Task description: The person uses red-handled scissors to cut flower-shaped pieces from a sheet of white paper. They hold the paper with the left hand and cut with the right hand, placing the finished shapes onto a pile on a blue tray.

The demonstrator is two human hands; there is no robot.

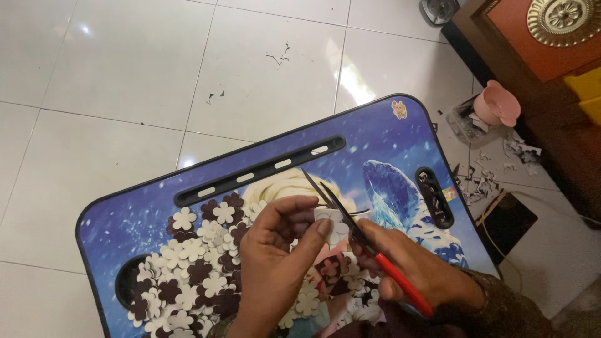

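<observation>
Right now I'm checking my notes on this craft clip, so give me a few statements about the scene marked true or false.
1. The right hand holds scissors with red handles. True.
2. The left hand is flat on the floor. False: it pinches a small white piece at the scissor blades.
3. A pile of white and dark flower cutouts lies on the lap table. True.
4. The lap table is plain white. False: it is blue with a printed cartoon picture.
5. A pink-lidded jar stands on the floor beyond the table's far corner. True.
</observation>
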